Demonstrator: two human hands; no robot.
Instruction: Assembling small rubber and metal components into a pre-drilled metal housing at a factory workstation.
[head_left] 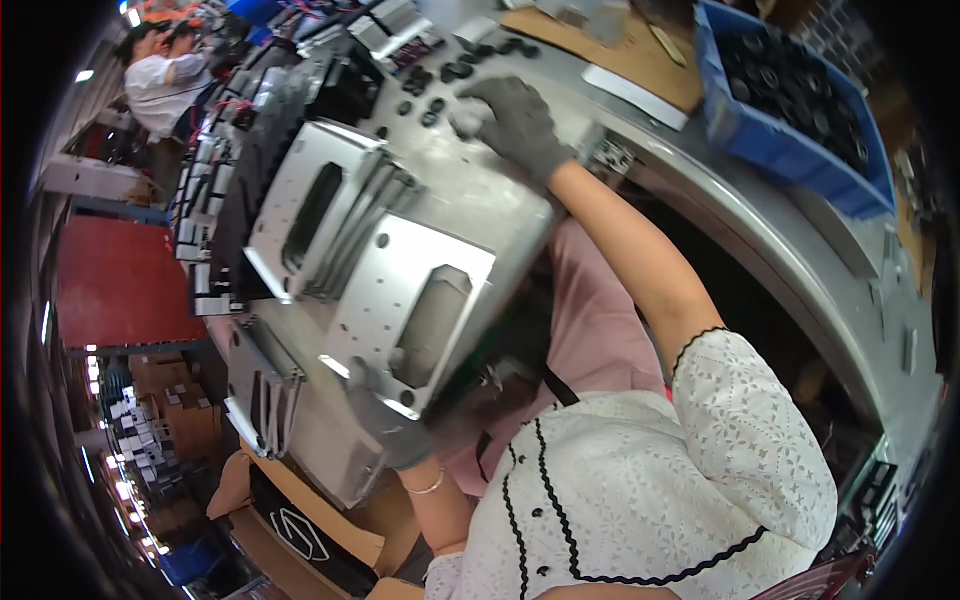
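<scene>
My left hand (pixel 393 425), in a grey glove, grips the near lower corner of a silvery metal plate (pixel 375 290). The plate has a long cutout, small holes and a bent edge, and it is tilted above the table. My right hand (pixel 522 125), also gloved in grey, is over the far side of the table with its fingers curled. A pale blurred patch shows at those fingertips; whether it is a held thing is unclear. Close by are several small black round parts (pixel 458 70). A stack of similar metal plates (pixel 315 195) stands left of the gripped plate.
More bent plates (pixel 262 385) lie at the table's left edge. A blue bin (pixel 715 105) of black round parts stands far right, beside a brown board (pixel 560 28) and a white strip (pixel 635 97). Below left is an open cardboard box (pixel 370 540). Another person (pixel 165 85) works far left.
</scene>
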